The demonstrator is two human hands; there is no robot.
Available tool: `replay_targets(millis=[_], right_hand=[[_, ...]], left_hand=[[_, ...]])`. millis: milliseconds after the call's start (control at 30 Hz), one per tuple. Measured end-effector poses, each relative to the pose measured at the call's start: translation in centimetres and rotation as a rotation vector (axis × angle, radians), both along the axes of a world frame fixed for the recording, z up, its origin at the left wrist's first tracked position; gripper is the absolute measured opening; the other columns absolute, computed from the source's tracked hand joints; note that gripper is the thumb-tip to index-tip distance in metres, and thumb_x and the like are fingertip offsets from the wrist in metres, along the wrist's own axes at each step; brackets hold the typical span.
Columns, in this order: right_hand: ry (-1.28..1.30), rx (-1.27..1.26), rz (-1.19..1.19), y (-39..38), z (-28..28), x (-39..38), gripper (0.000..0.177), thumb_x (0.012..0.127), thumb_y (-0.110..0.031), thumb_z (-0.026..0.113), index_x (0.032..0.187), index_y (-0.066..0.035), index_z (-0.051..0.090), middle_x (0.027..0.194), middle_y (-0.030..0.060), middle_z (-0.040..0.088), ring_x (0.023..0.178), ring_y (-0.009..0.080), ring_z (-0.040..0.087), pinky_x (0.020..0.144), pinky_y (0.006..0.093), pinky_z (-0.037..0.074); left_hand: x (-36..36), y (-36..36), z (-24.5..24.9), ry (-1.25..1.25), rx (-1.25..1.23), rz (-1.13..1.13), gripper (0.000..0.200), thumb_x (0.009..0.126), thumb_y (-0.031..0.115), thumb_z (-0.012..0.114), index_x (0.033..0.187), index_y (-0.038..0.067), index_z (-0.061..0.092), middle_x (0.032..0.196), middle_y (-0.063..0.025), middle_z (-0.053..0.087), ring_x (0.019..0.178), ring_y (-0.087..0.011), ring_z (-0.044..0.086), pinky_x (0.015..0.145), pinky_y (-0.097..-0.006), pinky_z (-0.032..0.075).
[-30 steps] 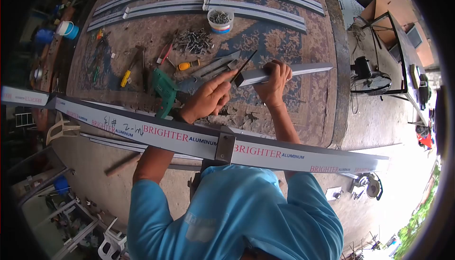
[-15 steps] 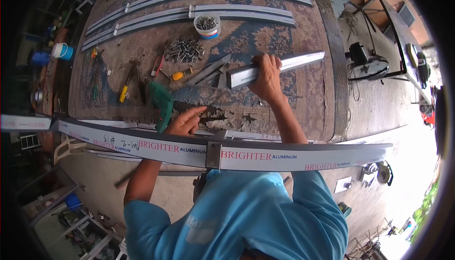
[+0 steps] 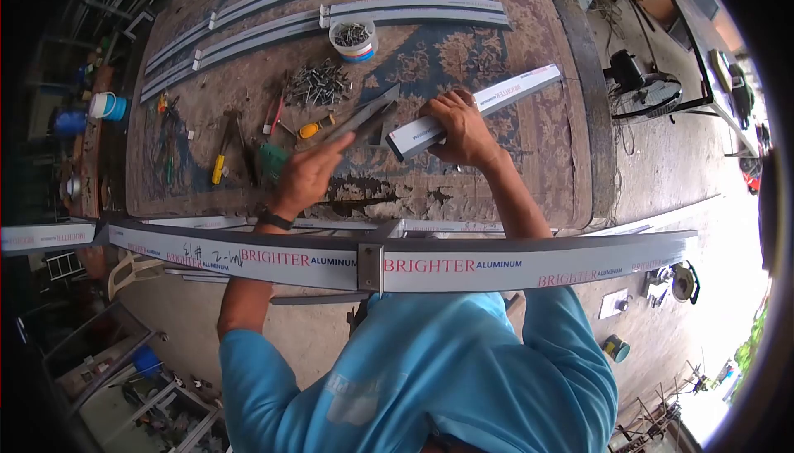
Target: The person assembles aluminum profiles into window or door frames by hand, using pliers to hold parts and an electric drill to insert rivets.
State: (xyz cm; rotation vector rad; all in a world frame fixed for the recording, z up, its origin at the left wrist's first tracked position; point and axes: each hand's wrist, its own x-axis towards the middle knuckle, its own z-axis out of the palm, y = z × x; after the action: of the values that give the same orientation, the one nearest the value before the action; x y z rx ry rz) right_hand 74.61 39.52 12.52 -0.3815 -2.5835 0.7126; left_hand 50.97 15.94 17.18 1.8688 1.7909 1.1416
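Observation:
My right hand [image 3: 460, 129] is wrapped around a short white-filmed aluminum bar [image 3: 517, 89] and holds it at a slant over the carpeted table. My left hand [image 3: 306, 176] has its fingers stretched towards the bar's near end, with nothing in it. It partly covers a green power tool [image 3: 271, 160] lying on the carpet. Just beyond its fingertips lies a metal square [image 3: 364, 114]. Across my forearms in this view runs a long aluminum profile [image 3: 447, 273] printed with "BRIGHTER ALUMINUM", with a metal bracket [image 3: 370, 268] at its middle.
Loose screws [image 3: 318, 83] are heaped near a white tub of fasteners [image 3: 353, 40]. A yellow-handled tool [image 3: 220, 164] and a yellow screwdriver [image 3: 314, 128] lie to the left. Two long aluminum assemblies [image 3: 413, 11] rest at the back. Right of the table stands a black fan [image 3: 649, 96].
My left hand has moved up and away from me towards the bar, now overlapping the green tool. The bar has rolled in my right hand and shifted slightly left, showing more of its printed face.

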Motion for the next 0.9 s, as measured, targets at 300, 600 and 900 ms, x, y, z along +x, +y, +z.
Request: replay_targets(millis=[300,600,900], right_hand=[[-0.053,0.016,0.046,0.9,1.2,0.8,0.054,0.061,-0.021,0.081,0.113,-0.016,0.068,0.105,0.0032,0.067,0.111,0.0276,0.062,0.107,0.0478,0.038],[-0.217,0.0,0.151,2.0,1.1,0.5,0.038,0.066,-0.025,0.075,0.104,-0.02,0.077,0.096,0.0023,0.073,0.104,0.0262,0.066,0.107,0.0496,0.039],[-0.084,0.035,0.166,1.7,0.2,1.0,0.036,0.06,-0.021,0.073,0.096,-0.016,0.076,0.089,0.0036,0.072,0.094,0.0271,0.066,0.099,0.0458,0.039]], left_hand=[[-1.4,-0.6,-1.1,0.017,-0.064,0.005,0.049,0.096,0.003,0.066,0.142,0.02,0.062,0.113,-0.0112,0.076,0.096,-0.0242,0.076,0.075,-0.0349,0.06],[-0.5,0.7,-1.1,0.232,-0.008,-0.084,0.061,0.09,-0.002,0.066,0.143,0.028,0.062,0.092,-0.0076,0.069,0.081,-0.0271,0.07,0.067,-0.0373,0.058],[3.1,1.7,-1.3,0.304,-0.09,-0.138,0.058,0.094,0.003,0.066,0.146,0.028,0.06,0.083,-0.0088,0.066,0.07,-0.0282,0.068,0.061,-0.0403,0.054]])
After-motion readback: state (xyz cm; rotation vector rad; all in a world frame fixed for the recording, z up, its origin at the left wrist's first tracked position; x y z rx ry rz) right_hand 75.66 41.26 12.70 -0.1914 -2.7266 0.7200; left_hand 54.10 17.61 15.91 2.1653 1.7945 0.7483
